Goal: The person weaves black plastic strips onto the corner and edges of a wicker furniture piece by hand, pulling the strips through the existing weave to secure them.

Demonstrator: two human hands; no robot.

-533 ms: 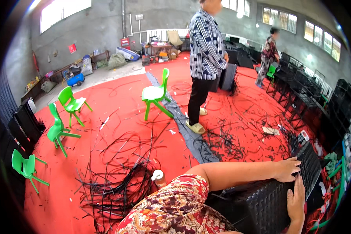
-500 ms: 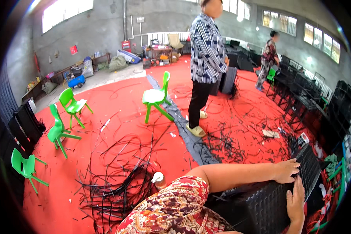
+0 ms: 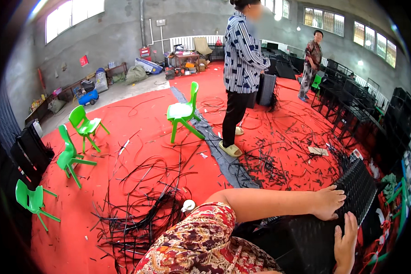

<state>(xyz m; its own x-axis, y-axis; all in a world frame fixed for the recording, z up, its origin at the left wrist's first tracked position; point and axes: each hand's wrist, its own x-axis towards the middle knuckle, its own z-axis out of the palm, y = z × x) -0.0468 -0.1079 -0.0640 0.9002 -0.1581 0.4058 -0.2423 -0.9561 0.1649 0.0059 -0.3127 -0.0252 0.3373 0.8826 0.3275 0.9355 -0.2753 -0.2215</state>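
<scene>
Both hands flat, fingers spread, gripping nothing: left hand (image 3: 326,203) and right hand (image 3: 345,239) press black woven basket (image 3: 351,187). Step looks like steadying weave. Next, you need loose black strip (image 3: 141,219).

Grey walls (image 3: 118,32), red floor (image 3: 137,137), green chairs (image 3: 183,112), bright windows (image 3: 75,16).

A small red sign (image 3: 84,60) hangs on the grey back wall at left. Below it, a pale sack (image 3: 101,82) stands beside a green sack (image 3: 136,73) on the floor.
</scene>
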